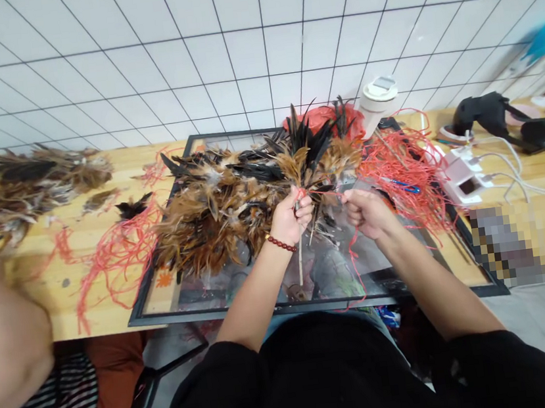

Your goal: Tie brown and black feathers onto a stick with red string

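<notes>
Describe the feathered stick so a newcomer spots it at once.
Find the black-framed panel on the wooden table. Over its middle, the left hand, wearing a dark-red bead bracelet, grips the thin feathered stick. Unlike the feather pile on its left, its feathers fan upward, red string running to the right hand.

Craft workshop: heaped feathers (219, 214), cord (399, 163)

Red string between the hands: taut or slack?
Taut: the red string runs nearly straight from the left hand to the right hand.
</notes>
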The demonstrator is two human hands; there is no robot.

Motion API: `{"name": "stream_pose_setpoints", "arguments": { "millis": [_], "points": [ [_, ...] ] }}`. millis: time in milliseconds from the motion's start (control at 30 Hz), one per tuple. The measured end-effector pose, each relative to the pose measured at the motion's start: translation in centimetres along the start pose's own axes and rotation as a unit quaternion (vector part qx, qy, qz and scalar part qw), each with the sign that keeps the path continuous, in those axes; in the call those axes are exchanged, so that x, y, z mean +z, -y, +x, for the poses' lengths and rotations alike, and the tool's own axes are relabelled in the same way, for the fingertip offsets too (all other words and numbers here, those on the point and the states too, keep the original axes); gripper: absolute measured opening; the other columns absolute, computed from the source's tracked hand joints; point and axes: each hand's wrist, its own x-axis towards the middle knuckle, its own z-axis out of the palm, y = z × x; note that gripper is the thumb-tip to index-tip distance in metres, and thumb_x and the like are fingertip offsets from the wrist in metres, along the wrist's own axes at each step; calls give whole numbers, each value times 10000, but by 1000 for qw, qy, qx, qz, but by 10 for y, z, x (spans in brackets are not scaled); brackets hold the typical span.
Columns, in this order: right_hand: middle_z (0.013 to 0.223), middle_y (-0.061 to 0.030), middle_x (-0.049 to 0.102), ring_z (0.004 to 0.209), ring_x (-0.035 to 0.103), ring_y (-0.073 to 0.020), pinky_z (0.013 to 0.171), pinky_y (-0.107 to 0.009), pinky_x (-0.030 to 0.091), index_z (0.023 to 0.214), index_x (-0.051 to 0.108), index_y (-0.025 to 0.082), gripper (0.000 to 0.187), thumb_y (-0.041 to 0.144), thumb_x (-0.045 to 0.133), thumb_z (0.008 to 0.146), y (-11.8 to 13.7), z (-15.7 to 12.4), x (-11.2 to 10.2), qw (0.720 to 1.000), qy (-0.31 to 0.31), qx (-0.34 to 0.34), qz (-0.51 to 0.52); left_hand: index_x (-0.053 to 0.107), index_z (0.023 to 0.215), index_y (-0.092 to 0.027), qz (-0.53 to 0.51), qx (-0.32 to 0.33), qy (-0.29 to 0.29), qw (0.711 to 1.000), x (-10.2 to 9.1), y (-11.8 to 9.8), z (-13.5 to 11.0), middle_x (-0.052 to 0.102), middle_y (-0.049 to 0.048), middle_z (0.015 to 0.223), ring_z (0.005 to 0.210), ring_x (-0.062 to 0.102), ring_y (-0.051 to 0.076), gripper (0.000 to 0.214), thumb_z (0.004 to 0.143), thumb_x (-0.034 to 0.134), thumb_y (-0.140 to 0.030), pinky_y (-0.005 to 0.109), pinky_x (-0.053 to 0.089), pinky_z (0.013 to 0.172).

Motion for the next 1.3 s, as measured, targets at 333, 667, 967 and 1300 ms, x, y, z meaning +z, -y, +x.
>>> {"name": "stream_pose_setpoints", "arguments": {
  "millis": [333,667,967,1300],
  "points": [
    [777,-57,679,776,589,-194,736,-300,431,817,708,182,312,446,544,840,2,66,-39,865,-126,-117,-471,507,763,-138,-50,43,-15,998,-17,3,-2,501,-20,697,400,307,-3,333,1019,392,-319,104,209,344],
    [558,19,509,539,452,-114,542,-253,343,619,566,185,212,357,689,613,0,100,-44,917,-167,-8,-362,528,772,-138,-49,86,-27,995,-19,-2,-7,465,-22,697,426,257,-2,342,1019,394,-334,99,203,377],
    [625,27,575,563,525,-83,540,-215,433,692,539,193,358,391,821,592,26,39,-9,995,-61,-79,-10,528,759,-143,-50,62,-20,997,-18,9,-3,523,-7,732,430,297,0,307,992,469,-333,104,213,362],
    [595,32,559,580,487,-99,604,-257,414,645,555,193,368,452,811,592,8,31,76,993,4,-114,-42,584,829,-134,-56,25,-14,998,-15,14,-2,555,-15,682,398,324,-2,231,965,529,-312,104,209,344]
  ]
}}
